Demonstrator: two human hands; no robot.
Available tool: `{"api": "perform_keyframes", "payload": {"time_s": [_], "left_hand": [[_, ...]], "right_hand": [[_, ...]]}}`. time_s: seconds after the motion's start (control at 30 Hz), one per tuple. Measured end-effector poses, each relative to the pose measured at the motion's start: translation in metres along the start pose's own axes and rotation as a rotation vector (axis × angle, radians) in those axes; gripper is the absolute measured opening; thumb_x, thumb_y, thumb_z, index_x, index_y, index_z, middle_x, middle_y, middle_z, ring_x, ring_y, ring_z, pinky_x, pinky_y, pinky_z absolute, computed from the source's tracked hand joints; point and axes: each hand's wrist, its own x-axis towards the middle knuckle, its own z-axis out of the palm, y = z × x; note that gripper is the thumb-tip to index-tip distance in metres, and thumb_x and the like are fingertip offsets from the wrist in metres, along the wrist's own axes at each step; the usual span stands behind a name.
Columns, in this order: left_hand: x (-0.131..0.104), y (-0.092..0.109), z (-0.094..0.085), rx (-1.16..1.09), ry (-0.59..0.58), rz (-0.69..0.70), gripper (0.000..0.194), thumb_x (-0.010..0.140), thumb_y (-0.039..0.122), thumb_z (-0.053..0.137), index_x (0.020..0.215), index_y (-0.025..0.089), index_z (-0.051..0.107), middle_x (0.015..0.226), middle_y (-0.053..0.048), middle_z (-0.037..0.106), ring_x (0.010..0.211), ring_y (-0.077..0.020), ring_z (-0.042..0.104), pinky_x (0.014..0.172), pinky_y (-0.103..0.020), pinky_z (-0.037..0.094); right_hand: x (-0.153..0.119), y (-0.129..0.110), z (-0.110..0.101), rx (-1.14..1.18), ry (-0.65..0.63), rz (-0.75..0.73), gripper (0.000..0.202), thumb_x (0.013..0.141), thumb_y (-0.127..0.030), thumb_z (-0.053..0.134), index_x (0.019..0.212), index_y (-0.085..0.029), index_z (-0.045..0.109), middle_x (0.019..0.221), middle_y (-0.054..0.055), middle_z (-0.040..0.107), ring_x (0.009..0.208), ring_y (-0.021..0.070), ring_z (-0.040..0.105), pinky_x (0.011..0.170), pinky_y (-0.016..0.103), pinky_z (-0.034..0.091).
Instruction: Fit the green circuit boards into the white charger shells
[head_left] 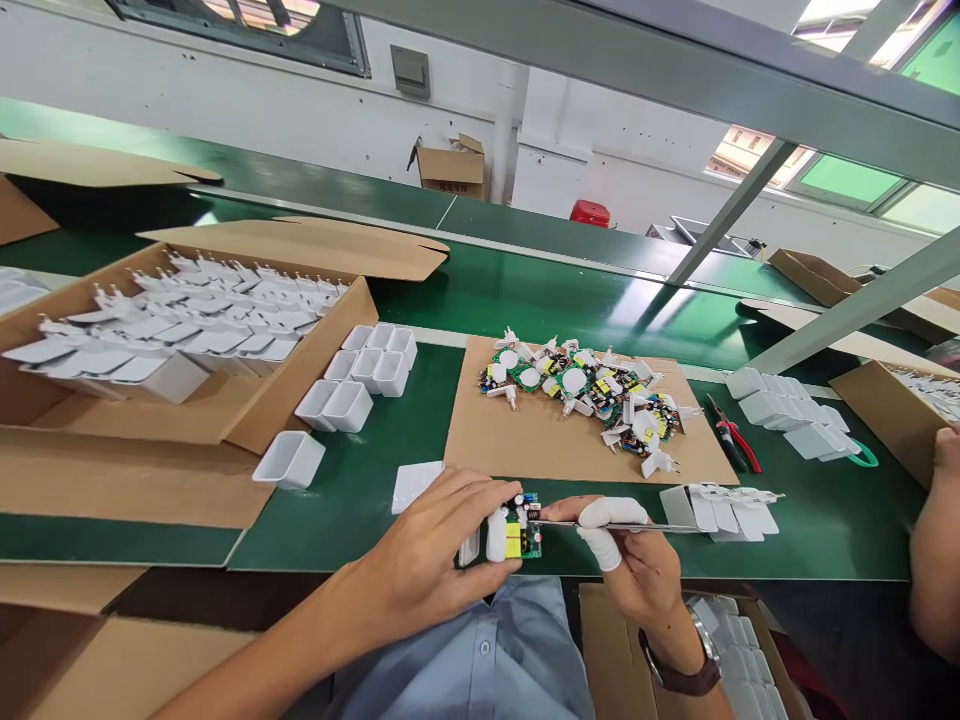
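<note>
My left hand grips a small green circuit board with a yellow part and a white piece at its left end, near the table's front edge. My right hand, with white wraps on thumb and finger, is closed on a thin metal tool whose left tip meets the board. Beyond the hands, a cardboard sheet bears a heap of circuit boards with white plugs. A flat white piece lies beside my left hand.
Open white cases stand left of the cardboard sheet. A large box of white plug units is further left. Red-handled pliers, stacked white cases and assembled units lie right. Another person's arm is at the right edge.
</note>
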Motion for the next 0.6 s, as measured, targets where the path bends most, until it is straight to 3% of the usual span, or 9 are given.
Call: {"api": "perform_keyframes", "payload": {"time_s": [0.23, 0.33, 0.43, 0.53, 0.6], "left_hand": [[-0.003, -0.002, 0.0, 0.0, 0.004, -0.035, 0.056, 0.099, 0.025, 0.076, 0.15, 0.018, 0.054, 0.123, -0.012, 0.077, 0.111, -0.0249, 0.072, 0.098, -0.037, 0.06], [-0.003, -0.004, -0.001, 0.016, 0.0, -0.047, 0.052, 0.102, 0.028, 0.073, 0.15, 0.02, 0.055, 0.125, -0.011, 0.078, 0.113, -0.0241, 0.074, 0.101, -0.035, 0.06], [-0.008, -0.008, -0.003, 0.067, -0.002, -0.074, 0.048, 0.101, 0.034, 0.074, 0.146, 0.025, 0.061, 0.126, -0.007, 0.078, 0.113, -0.0236, 0.076, 0.101, -0.032, 0.061], [-0.02, -0.02, -0.004, 0.129, 0.023, -0.081, 0.05, 0.099, 0.043, 0.075, 0.146, 0.029, 0.063, 0.127, -0.004, 0.079, 0.11, -0.0248, 0.077, 0.1, -0.032, 0.063], [-0.032, -0.032, -0.001, 0.144, 0.054, -0.081, 0.053, 0.097, 0.045, 0.076, 0.147, 0.03, 0.064, 0.128, -0.003, 0.079, 0.109, -0.0262, 0.078, 0.099, -0.033, 0.064]], "right_hand": [[0.0, 0.007, -0.001, 0.056, -0.044, 0.0, 0.022, 0.113, -0.024, 0.05, 0.125, -0.033, 0.066, 0.117, 0.005, 0.084, 0.109, 0.0224, 0.083, 0.096, 0.039, 0.07], [-0.003, 0.006, 0.002, 0.019, -0.011, 0.056, 0.016, 0.112, -0.028, 0.056, 0.122, -0.032, 0.068, 0.113, 0.006, 0.085, 0.106, 0.0219, 0.083, 0.094, 0.036, 0.07], [-0.004, 0.003, 0.0, 0.128, 0.089, 0.151, 0.011, 0.11, -0.034, 0.061, 0.12, -0.031, 0.066, 0.11, 0.005, 0.084, 0.102, 0.0228, 0.084, 0.093, 0.039, 0.071], [0.001, 0.004, -0.022, 0.139, 0.259, 0.199, 0.016, 0.107, -0.043, 0.064, 0.115, -0.029, 0.062, 0.114, 0.006, 0.082, 0.105, 0.0263, 0.083, 0.093, 0.045, 0.07], [0.006, 0.008, -0.051, -0.154, 0.333, 0.283, 0.022, 0.106, -0.047, 0.058, 0.114, -0.027, 0.059, 0.118, 0.009, 0.08, 0.109, 0.0268, 0.081, 0.093, 0.046, 0.069]]}}
